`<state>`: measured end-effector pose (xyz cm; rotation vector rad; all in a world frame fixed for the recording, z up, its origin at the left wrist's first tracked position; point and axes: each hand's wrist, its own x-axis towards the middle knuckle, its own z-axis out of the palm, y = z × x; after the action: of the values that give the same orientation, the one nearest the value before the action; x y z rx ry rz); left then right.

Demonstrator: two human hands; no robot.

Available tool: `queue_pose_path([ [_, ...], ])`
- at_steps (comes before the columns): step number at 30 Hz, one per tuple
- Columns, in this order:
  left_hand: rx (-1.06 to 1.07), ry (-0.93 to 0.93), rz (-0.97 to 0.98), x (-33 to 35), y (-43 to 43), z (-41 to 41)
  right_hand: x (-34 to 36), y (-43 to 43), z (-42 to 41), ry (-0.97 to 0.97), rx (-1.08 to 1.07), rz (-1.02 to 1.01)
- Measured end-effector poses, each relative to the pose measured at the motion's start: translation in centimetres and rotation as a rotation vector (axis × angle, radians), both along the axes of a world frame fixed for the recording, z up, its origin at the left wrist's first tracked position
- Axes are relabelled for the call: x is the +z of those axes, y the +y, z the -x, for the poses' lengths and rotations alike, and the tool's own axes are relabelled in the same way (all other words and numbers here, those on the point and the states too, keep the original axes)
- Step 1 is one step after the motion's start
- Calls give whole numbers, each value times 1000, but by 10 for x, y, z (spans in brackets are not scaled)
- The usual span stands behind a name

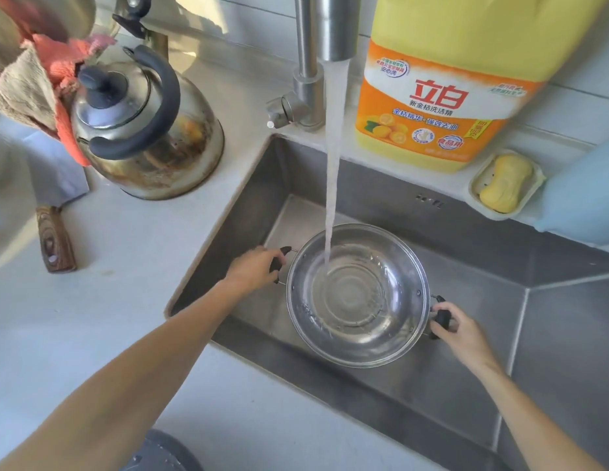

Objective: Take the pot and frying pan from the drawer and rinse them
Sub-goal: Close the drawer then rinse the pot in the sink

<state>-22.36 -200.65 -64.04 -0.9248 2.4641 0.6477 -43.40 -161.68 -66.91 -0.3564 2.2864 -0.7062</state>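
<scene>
Left hand [259, 266]: closed around the pot's left black handle.
Right hand [456, 329]: closed around the right black handle.
Pot [359, 295]: steel, upright, held low inside the sink [415, 205], under the tap.
Water [332, 185]: running from the tap [333, 28] straight into the pot, pooling shallow on the bottom.
Done so far: pot is out of the drawer and its rinse looks under way.
Left to do: swirl and empty the pot; the frying pan is nowhere in view, so its rinse seems not yet begun.
Desk [126, 294]: kettle [146, 130] at left, dish soap bottle [446, 90] behind the sink.
</scene>
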Motion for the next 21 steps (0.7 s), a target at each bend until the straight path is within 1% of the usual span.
queue_pose_path([
  [3, 49, 47, -144, -7, -2, 8, 4, -5, 4, 19, 18, -39],
  [7, 64, 126, -194, -4, -3, 9, 21, -10, 10, -5, 30, -52],
  [11, 68, 221, -252, 21, -13, 1, 70, -11, 26, -56, 25, -23],
  [15, 115, 287, -336, 51, -12, -12, 132, -12, 41, -99, 142, -30],
  [17, 128, 270, -379, 60, -8, -18, 161, -16, 43, -110, 178, -52],
  [19, 94, 204, -416, 63, -2, -24, 186, -21, 43, -110, 202, -59],
  [21, 57, 149, -397, 63, 7, -30, 207, -25, 41, -59, 226, -45],
])
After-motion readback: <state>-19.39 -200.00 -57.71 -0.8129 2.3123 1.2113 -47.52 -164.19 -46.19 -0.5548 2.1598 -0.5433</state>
